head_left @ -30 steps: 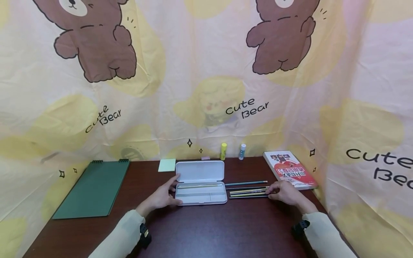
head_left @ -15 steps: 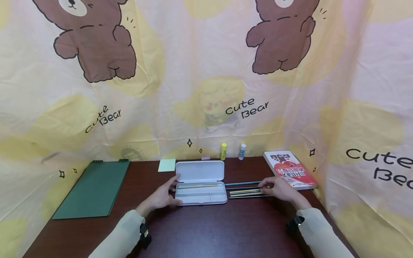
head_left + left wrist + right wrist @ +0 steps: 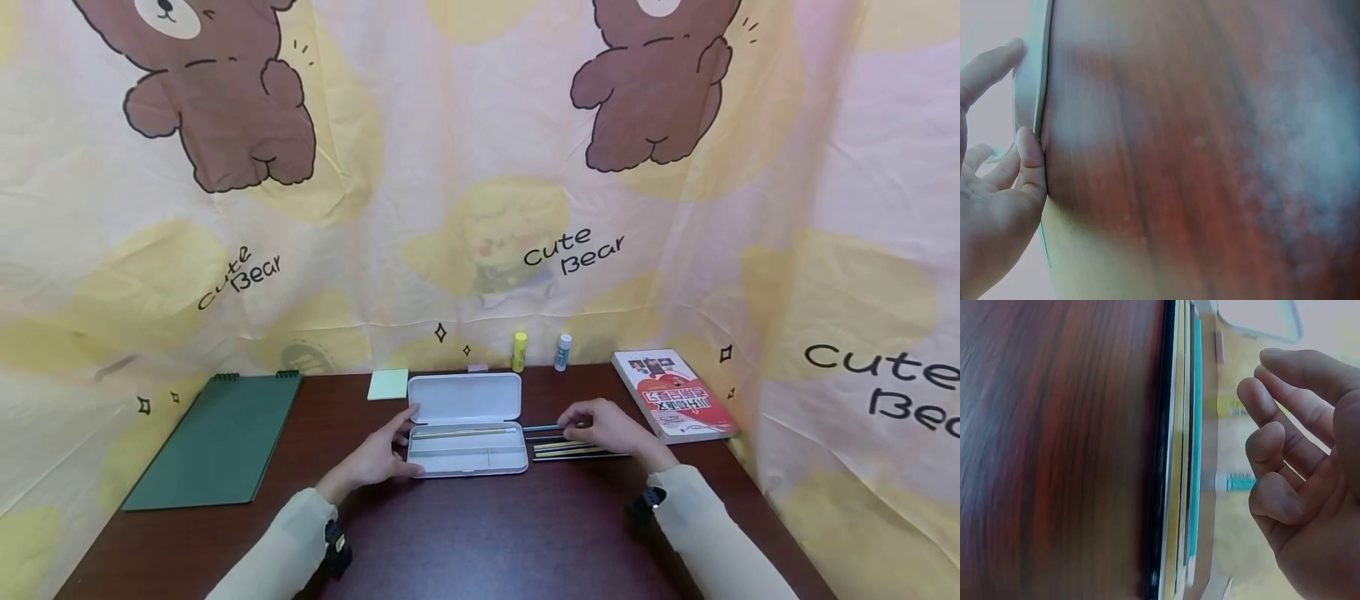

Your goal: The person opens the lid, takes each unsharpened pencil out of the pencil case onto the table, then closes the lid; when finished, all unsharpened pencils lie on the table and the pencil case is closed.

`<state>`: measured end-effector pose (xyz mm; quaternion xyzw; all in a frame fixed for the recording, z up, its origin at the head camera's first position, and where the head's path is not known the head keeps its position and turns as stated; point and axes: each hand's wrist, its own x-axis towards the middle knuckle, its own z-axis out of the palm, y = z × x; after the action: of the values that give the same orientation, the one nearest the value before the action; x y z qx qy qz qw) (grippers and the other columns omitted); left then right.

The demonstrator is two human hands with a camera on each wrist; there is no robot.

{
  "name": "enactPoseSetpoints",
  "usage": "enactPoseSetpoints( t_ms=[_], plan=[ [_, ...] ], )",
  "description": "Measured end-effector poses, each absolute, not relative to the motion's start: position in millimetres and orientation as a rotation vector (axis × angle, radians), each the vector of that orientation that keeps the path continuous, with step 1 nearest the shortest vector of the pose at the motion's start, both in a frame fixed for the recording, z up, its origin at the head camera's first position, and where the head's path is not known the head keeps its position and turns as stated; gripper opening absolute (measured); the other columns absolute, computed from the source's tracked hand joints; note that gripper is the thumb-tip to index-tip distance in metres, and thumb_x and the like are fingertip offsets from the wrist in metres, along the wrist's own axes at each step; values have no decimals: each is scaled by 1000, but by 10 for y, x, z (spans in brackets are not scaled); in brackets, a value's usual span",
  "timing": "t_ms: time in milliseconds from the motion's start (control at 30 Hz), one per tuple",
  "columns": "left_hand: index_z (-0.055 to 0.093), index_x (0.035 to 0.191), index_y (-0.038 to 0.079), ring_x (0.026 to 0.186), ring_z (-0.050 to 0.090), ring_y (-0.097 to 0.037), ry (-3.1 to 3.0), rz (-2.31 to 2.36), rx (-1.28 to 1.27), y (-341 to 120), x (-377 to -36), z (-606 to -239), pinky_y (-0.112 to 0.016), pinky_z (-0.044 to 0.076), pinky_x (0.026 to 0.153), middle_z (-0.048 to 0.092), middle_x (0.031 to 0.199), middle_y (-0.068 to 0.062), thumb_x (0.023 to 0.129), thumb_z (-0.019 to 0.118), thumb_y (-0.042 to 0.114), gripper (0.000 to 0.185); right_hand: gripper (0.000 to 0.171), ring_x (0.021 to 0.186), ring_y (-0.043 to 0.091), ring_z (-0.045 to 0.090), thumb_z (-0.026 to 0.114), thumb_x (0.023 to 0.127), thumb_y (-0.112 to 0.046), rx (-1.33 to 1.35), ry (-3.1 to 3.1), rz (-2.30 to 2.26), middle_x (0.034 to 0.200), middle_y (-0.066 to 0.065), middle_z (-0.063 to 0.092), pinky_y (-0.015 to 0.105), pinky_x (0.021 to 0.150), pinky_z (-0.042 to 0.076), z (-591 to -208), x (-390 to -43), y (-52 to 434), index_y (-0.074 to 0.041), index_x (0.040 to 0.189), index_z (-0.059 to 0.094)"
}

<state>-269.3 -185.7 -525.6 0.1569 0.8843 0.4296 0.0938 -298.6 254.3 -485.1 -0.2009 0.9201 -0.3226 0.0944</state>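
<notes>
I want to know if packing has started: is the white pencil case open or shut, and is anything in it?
Open: the pencil case has its lid folded back flat, and one pencil lies in its far compartment.

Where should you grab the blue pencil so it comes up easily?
Pinch the blue pencil near its middle, coming down from above with thumb and finger on its two long sides. It lies flat on the table, farthest back in the row of pencils, so its far side is free. The right hand already hovers there.
</notes>
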Motion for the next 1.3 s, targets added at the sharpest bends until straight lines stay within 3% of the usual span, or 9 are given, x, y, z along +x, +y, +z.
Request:
enactPoseSetpoints(
  t_ms=[400, 633, 1067, 1300],
  plan=[
    [25, 159, 24, 113, 51, -22, 2630, 1270, 460, -1855, -2684, -5254, -26, 49, 79, 53, 141, -6, 71, 91, 27, 110, 18, 91, 11, 62, 72, 92, -22, -773, 2674, -912, 100, -9, 74, 37, 89, 52, -4841, -3054, 2036, -17, 109, 76],
    [24, 159, 22, 113, 52, -23, 2633, 1263, 463, -1848, -2683, -5265, -26, 49, 78, 52, 141, -10, 72, 91, 25, 110, 18, 91, 10, 63, 73, 91, -17, -858, 2648, -867, 105, -2, 76, 34, 85, 54, -4882, -3074, 1798, -15, 108, 77],
    [23, 159, 20, 112, 52, -25, 2614, 1276, 486, -1852, -2695, -5254, -27, 50, 78, 52, 141, -12, 72, 91, 26, 110, 16, 83, 3, 60, 73, 89, -17, -893, 2663, -647, 91, -12, 72, 27, 78, 51, -4933, -3082, 1591, -19, 105, 77],
    [22, 160, 19, 111, 52, -25, 2619, 1272, 501, -1851, -2699, -5249, -26, 50, 76, 52, 140, -12, 73, 90, 25, 110, 16, 79, 5, 61, 74, 88, -17, -928, 2640, -621, 88, -7, 73, 29, 75, 52, -4890, -3046, 1510, -15, 103, 78]
  ],
)
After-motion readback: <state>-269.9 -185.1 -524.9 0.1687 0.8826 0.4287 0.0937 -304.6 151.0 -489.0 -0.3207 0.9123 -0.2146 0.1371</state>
